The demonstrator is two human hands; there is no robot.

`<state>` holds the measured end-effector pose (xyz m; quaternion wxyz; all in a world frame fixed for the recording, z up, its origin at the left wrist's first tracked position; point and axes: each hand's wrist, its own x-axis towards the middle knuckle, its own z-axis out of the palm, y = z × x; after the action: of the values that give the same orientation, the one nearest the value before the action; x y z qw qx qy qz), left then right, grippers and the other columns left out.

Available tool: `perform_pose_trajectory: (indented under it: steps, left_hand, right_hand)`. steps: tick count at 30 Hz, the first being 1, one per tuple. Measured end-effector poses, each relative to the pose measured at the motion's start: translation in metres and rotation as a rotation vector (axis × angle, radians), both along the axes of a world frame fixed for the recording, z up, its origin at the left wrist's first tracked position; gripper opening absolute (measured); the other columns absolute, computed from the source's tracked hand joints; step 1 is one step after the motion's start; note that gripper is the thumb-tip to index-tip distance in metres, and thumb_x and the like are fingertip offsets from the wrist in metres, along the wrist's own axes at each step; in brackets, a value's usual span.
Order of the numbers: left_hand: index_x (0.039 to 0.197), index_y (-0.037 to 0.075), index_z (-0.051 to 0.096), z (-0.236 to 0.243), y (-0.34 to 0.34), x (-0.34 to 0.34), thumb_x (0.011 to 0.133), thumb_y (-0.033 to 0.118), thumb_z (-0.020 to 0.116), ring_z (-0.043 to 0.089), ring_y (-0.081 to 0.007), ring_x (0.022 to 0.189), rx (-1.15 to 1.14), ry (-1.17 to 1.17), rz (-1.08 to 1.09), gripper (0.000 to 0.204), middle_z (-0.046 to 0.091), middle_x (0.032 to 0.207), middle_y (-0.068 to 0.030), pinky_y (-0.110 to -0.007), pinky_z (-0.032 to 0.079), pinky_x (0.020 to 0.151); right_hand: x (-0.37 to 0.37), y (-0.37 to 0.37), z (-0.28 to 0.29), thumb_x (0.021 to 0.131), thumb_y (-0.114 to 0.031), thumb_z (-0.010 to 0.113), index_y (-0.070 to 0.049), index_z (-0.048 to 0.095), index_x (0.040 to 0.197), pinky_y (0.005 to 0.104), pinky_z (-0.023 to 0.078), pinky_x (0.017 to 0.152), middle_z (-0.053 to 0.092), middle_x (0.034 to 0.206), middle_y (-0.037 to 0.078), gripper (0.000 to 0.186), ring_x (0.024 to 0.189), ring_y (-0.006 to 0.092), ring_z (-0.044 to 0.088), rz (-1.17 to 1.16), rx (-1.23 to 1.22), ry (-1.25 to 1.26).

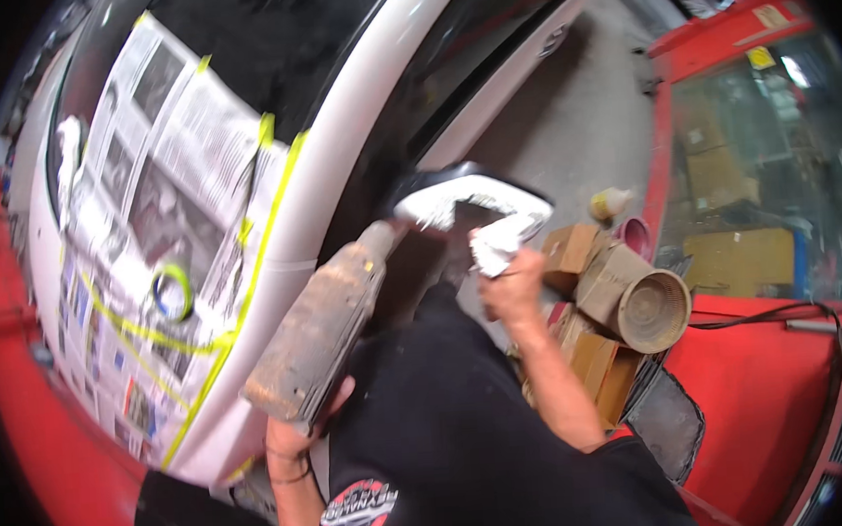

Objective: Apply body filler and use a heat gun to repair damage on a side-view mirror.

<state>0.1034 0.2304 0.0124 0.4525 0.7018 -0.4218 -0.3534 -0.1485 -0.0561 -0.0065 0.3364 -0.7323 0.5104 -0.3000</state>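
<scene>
My left hand (337,399), mostly hidden behind it, holds a long, dusty brown-and-grey tool (314,332). Its body is boxy, and a narrow neck points up and away from me. What kind of tool it is, I cannot make out. In front of my body, my right hand (514,291) is closed round a crumpled white piece (502,244), cloth or paper. That piece meets a white, black-edged curved part (470,197) beyond the tool's neck. Motion blur hides where one ends and the other begins.
On the left, newspaper (207,146) held by yellow tape (270,238) covers part of a white vehicle (358,103). A tape roll (172,293) rests on it. To the right stand a beige bucket (615,285), cardboard boxes (596,373) and a red-framed window (665,161).
</scene>
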Motion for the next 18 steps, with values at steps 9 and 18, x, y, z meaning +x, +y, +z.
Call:
perform_pose_trajectory:
  steps: [9, 18]
  left_hand:
    - [0.128, 0.003, 0.076, 0.012, -0.021, -0.002, 0.09, 0.01, 0.094, 0.072, -0.0206, 0.109, 0.061, 0.407, 0.08, 0.041, 0.078, 0.117, -0.0053, -0.039, 0.059, 0.096]
    - [0.135, 0.007, 0.077, -0.008, -0.007, -0.009, 0.09, 0.009, 0.094, 0.076, -0.0253, 0.12, 0.0, 0.19, 0.003, 0.049, 0.08, 0.133, -0.0087, -0.04, 0.06, 0.103]
  right_hand:
    - [-0.036, -0.01, 0.084, 0.084, -0.013, 0.084, -0.007, 0.079, 0.098, 0.0469, 0.063, 0.075, 0.078, 0.094, 0.015, 0.016, 0.086, 0.0402, 0.078, -0.02, -0.45, 0.36]
    - [-0.047, -0.016, 0.064, 0.081, -0.017, 0.084, -0.013, 0.07, 0.116, 0.0507, 0.063, 0.076, 0.074, 0.103, 0.011, 0.037, 0.088, 0.0384, 0.076, 0.099, -0.407, 0.744]
